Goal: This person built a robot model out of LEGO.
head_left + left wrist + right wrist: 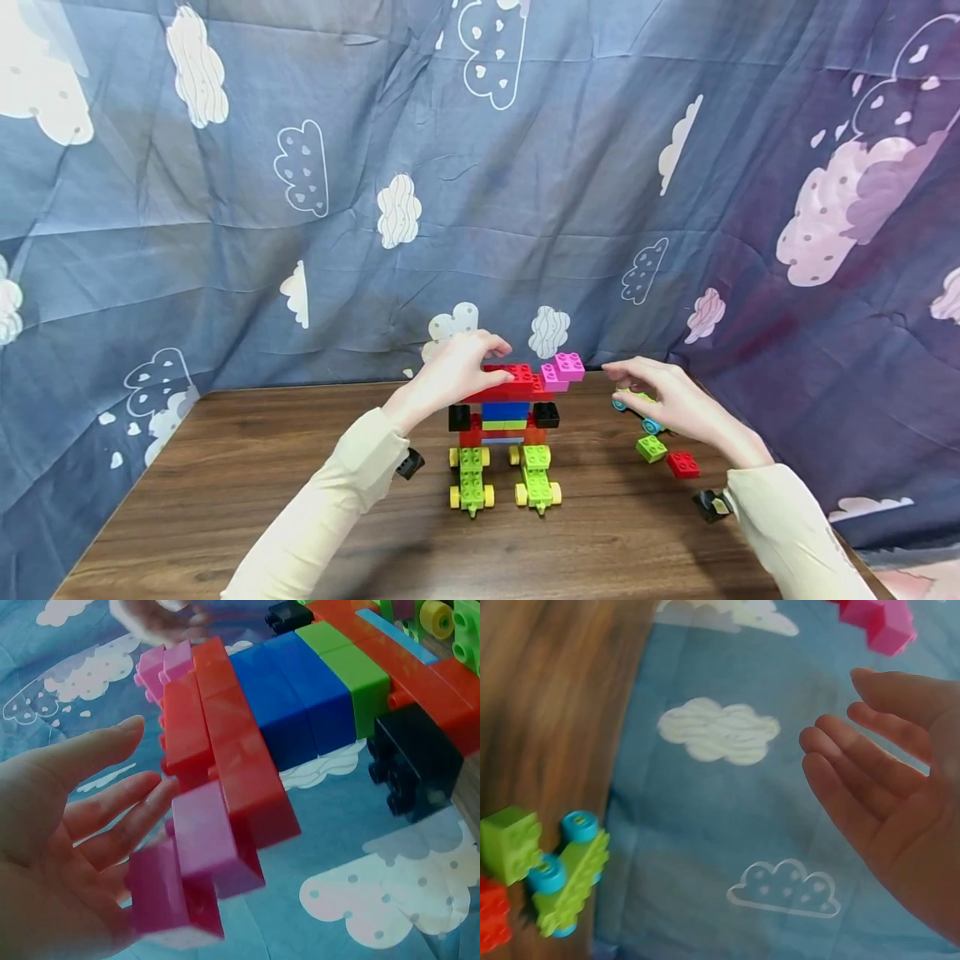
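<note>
Nearest us on the table (225, 517), two green wheeled carts (471, 483) stand side by side and carry the brick model (504, 412) like feet, which is why it stands clear of the wood. The model sits mid-table, near the back edge, between our hands. Above the carts come a red layer, a green and blue band with a black brick (546, 414) jutting at each end, then a long red top bar (510, 382) with pink bricks (564, 369) stepped up at its right end; the left wrist view shows pink bricks (191, 862) at the other end too.

Our left hand (457, 367) lies over the left part of the bar, fingers nearly straight and resting rather than clutching, we judge to steady it. Our right hand (667, 400) hovers just right of the pink bricks, fingers relaxed, holding nothing.

Under that hand lie a green cart with blue wheels (633, 408), a loose green brick (651, 448) and a red brick (682, 464). Behind everything hangs a cloud-print cloth (480, 167).
</note>
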Tool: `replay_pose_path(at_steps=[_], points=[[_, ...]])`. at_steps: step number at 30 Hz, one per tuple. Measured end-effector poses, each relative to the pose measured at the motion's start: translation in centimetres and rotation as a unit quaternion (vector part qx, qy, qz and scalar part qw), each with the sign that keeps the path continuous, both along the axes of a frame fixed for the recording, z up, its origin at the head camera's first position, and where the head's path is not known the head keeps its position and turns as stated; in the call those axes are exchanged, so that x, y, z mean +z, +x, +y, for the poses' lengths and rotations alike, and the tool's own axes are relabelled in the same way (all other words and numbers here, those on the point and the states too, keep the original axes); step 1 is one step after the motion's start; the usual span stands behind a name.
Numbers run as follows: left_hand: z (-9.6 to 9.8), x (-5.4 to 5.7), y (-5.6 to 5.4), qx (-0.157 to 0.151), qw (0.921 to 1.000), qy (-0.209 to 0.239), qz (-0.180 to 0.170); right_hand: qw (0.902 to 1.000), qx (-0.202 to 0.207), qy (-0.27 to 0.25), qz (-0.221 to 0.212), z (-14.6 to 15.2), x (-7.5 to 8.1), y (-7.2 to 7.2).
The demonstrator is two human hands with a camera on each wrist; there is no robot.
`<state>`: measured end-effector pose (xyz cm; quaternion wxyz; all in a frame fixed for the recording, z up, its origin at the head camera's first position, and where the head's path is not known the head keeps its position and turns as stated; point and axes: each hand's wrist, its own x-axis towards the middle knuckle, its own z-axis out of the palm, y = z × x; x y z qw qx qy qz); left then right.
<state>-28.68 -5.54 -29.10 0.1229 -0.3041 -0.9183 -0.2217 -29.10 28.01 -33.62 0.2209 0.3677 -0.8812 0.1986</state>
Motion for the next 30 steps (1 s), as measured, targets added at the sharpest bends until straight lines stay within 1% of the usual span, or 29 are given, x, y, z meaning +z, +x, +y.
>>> replay_pose_path(at_steps=[2,5,9,13,18,21,25,28,30], points=[[-0.3,0.0,0.0,0.007,1.0,0.002,0.003,1.0,-0.006,-0.002,-0.007,0.8,-0.5,0.1],[-1.0,0.0,0.1,0.009,0.9999,0.011,0.007,0.9998,-0.015,-0.003,-0.008,2.0,-1.5,0.2],[-2.1,0.0,0.1,0.008,0.9996,0.026,0.008,0.9992,-0.03,-0.008,-0.023,3.7,-3.0,0.3],[-3.2,-0.2,0.2,0.001,0.9994,0.033,-0.004,0.9968,-0.049,-0.017,-0.06,5.7,-4.6,0.6],[-4.2,-0.6,0.2,-0.014,0.9991,0.038,-0.011,0.9927,-0.076,-0.021,-0.091,8.1,-6.7,0.7],[-4.8,-0.8,0.1,-0.017,0.9991,0.037,-0.01,0.9887,-0.102,0.001,-0.11,9.2,-7.5,0.7],[-5.4,-0.9,0.1,-0.015,0.999,0.039,-0.017,0.981,-0.132,0.031,-0.138,10.1,-8.4,1.0],[-5.9,-1.0,0.1,-0.013,0.9987,0.041,-0.026,0.9781,-0.137,0.041,-0.151,10.5,-8.9,1.1],[-6.2,-1.0,0.2,-0.013,0.9988,0.041,-0.022,0.9771,-0.136,0.039,-0.159,10.7,-9.3,1.1]])
